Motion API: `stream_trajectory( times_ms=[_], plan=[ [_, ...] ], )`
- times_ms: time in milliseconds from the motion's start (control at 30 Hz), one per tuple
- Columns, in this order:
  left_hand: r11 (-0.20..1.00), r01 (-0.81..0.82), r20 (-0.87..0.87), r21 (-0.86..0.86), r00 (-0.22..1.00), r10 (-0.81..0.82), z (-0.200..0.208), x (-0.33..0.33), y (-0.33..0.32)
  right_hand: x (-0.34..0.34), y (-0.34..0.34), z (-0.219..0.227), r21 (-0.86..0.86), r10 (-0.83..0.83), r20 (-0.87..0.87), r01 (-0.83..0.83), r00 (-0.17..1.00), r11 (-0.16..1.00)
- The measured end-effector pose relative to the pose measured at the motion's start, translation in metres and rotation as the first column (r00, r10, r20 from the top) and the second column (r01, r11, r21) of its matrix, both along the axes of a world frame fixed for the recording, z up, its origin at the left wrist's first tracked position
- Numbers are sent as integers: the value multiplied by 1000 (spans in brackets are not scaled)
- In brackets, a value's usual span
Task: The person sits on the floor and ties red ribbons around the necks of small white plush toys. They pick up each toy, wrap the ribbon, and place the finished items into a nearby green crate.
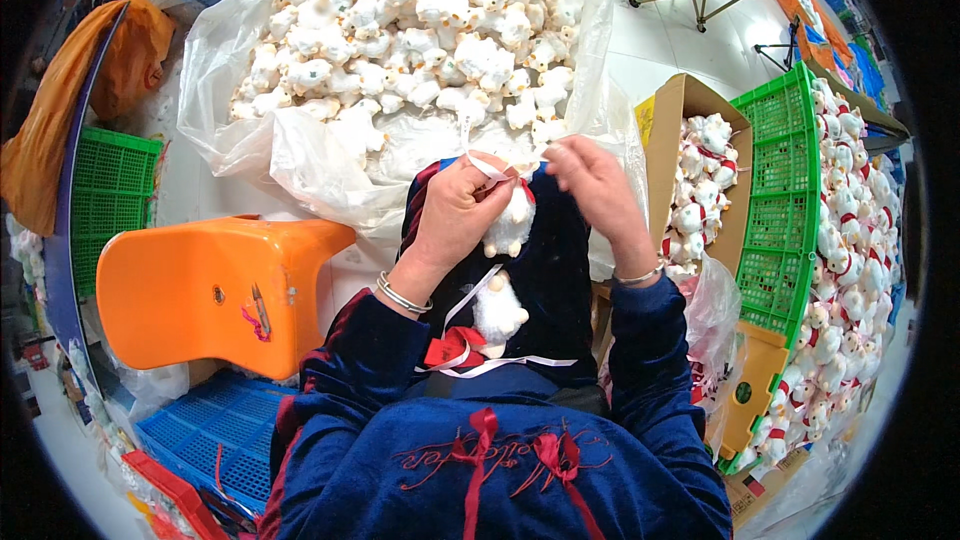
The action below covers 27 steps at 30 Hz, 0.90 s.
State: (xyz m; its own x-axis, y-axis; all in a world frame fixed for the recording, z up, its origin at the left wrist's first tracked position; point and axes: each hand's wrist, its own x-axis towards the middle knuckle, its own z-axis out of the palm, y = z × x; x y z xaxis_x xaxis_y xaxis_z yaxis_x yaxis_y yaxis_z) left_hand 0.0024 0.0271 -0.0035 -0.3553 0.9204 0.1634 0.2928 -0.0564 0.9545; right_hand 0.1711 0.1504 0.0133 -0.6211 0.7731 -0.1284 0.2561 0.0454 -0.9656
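Over my lap, my left hand [460, 202] is closed in a pinch on a white ribbon [487, 168]. Just under its fingertips is a small white plush toy [512, 223] with a bit of red at its neck. My right hand [603, 192] is raised to the right of that toy, its fingertips pressed together; whatever they hold is too small to make out. A second white plush toy [498, 314] lies on my lap beside a piece of red fabric [455, 348]. Loose white ribbon [505, 365] trails across my thighs.
Ahead, a large clear plastic bag [235, 70] holds piled white plush toys [420, 35]. An orange stool [200, 285] at left bears small thread snips [261, 312]. At right stand a cardboard box [745, 155] and a green crate [770, 190], with red-trimmed plush toys [845, 270] beyond.
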Motion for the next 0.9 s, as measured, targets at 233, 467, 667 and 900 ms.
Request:
stream_trajectory(
  times_ms=[233,467,667,900],
  plan=[
    [997,-43,-39,70,998,46,-6,1,1,-23,-7,-20,-4,-78,-85,78,993,997],
    [998,-30,16,-48,999,31,1,0,-1,-6,-11,-1,-531,-259,-305,62,916,845],
    [1000,-22,-12,-5,1000,22,1,0,-1,22,-1,1,-452,-114,-159,30,981,892],
    [999,-16,8,46,1000,16,-1,1,-1,34,-3,21,-540,376,-82,-358,923,761]
  ],
)
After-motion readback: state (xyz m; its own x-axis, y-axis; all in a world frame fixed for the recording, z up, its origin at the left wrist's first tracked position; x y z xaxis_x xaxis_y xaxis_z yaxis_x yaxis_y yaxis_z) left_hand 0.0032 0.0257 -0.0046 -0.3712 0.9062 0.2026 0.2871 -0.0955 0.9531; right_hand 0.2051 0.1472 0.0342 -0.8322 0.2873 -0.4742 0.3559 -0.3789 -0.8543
